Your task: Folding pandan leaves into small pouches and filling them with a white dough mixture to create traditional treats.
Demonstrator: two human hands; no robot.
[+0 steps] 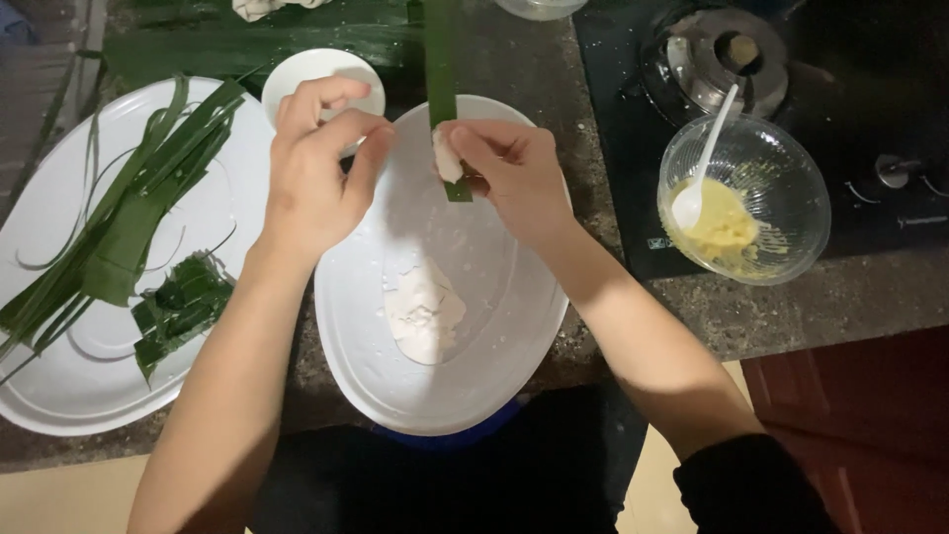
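We look down on a dark speckled stone worktop (554, 69) where two bare hands meet above a white oval plastic dish (514, 326). The right hand (514, 183) pinches a small lump of white dough (447, 158) against the near end of a long, narrow green leaf strip (441, 59); thumb and forefinger are closed on both together. The strip's long axis runs almost straight away from us, from the fingertips up toward the far edge of the worktop, so its free length lies beyond the right hand, not to either side.

The left hand (318, 163) hovers just beside the strip on its left, fingers curled narrow with thumb and forefinger nearly meeting; we cannot tell whether it holds a bit of dough or nothing. It is near the pinched end but apart from it, and the right hand is plainly the nearer one, being already on the leaf.

Below both hands, on the floor of the oval dish, rests a flat patch of white dough (423, 314). A small round white bowl (321, 77) sits behind the left hand. Farther left, a large white round plate (69, 386) carries loose long green leaves (119, 227) and a few folded dark green leaf parcels (183, 302). To the right, a clear glass bowl (791, 168) holds yellow paste (727, 222) and a white plastic spoon (707, 158), standing on the edge of a black gas hob (850, 59).
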